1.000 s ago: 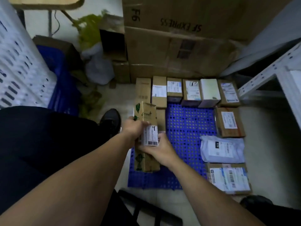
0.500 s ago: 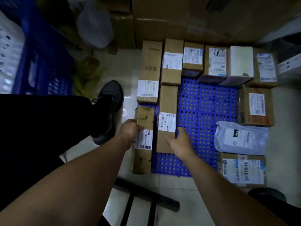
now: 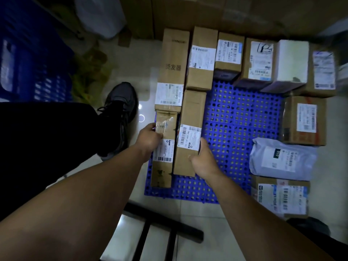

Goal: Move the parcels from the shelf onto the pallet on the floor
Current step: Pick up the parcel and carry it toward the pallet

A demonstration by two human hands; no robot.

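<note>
slim carton point(image 3: 163, 150) lowered flat, perforated blue pallet point(image 3: 235, 129)

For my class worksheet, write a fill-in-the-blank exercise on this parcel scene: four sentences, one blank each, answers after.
1. The perforated pallet on the floor is ____ in colour.
2. The left hand grips the narrow box; the right hand rests on the long box to its ____.
3. One far-row box is ____, not brown.
4. Left of the pallet, a dark ____ stands on the tiles.

Answers: blue; right; white; shoe.
</note>
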